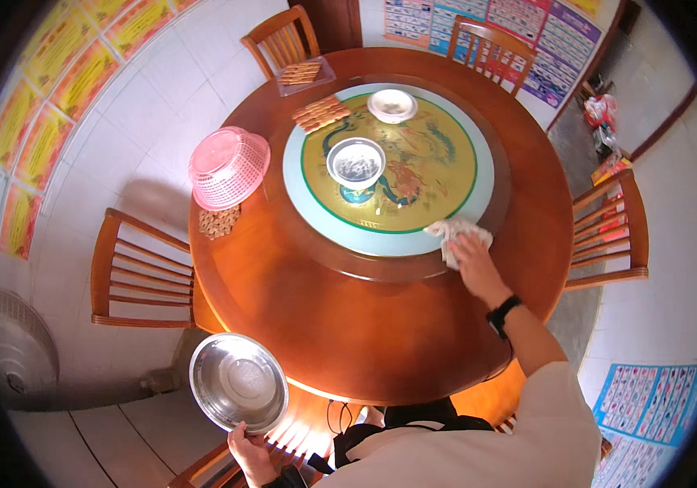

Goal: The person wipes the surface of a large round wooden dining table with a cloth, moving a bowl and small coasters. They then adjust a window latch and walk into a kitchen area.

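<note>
My left hand (249, 452) grips the near rim of a stainless steel basin (240, 383), held beside the table's near left edge. No contents show in the basin. Under my outstretched right hand (475, 263) a pale crumpled cloth (459, 236) lies pressed on the near right rim of a round turntable (494, 183). The turntable has a pale glass border and a gold centre painted with a dragon-like design. On it stand a white bowl (355, 163), which looks to hold clear liquid, and a second white bowl (392, 105) farther back.
A pink plastic basket (226, 165) rests upside down on the round wooden table (336, 329), beside a brown beaded trivet (219, 222). Two slatted wooden mats (321, 113) (301, 72) lie at the back left, one on a clear tray. Wooden chairs (141, 268) surround the table.
</note>
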The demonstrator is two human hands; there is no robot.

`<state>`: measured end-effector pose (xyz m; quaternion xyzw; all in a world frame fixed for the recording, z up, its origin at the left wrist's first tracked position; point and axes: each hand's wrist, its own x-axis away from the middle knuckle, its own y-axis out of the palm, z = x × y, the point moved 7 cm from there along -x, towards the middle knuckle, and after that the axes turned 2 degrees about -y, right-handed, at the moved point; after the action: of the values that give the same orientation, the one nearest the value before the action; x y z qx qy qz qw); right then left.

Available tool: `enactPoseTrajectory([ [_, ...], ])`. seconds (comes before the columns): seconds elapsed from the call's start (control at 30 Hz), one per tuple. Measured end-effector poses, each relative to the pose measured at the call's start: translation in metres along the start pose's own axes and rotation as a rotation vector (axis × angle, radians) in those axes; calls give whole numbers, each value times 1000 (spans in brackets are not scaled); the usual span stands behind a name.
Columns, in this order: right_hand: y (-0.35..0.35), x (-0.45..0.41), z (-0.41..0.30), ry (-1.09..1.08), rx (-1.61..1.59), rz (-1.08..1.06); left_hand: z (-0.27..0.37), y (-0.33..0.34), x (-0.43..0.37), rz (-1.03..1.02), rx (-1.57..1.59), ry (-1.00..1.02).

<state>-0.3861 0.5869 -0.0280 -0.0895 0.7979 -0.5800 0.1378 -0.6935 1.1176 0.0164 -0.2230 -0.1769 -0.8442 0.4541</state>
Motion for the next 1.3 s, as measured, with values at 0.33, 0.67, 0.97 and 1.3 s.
enactPoseTrajectory([
  [0.33, 0, -56, -37, 56, 70, 242, 6, -33, -1, -41, -58, 2],
  [0.67, 22, -27, -140, -105, -49, 213, 52, 0, 22, -41, -104, 78],
  [0.97, -4, -23, 8, 267, 133, 285, 31, -39, 5, 98, -4, 68],
  [1.3, 58, -71, -215, -80, -5, 158, 26, -52, -2, 105, -6, 73],
])
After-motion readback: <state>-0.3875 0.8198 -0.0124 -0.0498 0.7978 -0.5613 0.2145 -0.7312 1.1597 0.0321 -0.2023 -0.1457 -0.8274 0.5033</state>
